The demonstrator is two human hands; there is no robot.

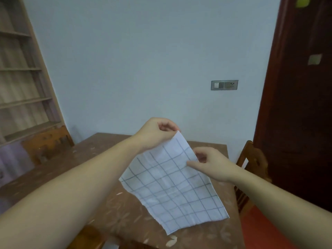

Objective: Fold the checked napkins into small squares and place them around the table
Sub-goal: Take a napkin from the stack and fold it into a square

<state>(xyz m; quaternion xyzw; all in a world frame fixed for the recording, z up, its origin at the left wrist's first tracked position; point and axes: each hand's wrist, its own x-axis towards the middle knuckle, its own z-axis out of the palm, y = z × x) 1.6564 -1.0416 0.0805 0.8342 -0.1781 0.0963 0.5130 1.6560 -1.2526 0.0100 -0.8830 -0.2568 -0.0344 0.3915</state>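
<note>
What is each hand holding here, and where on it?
Both hold the checked napkin: left hand pinches its top corner, right hand its upper right edge.

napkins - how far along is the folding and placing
Done: nothing visible; no folded squares lie on the table. In hand: one checked napkin, open and unfolded, pinched at its top edge by the left hand and right hand. Left: folding it, then placing.

The napkin (172,187) is white cloth with a thin dark grid of checks, spread open and lightly creased. It hangs slanted above the table (111,211), top corner raised, lower edge near the table's surface.
</note>
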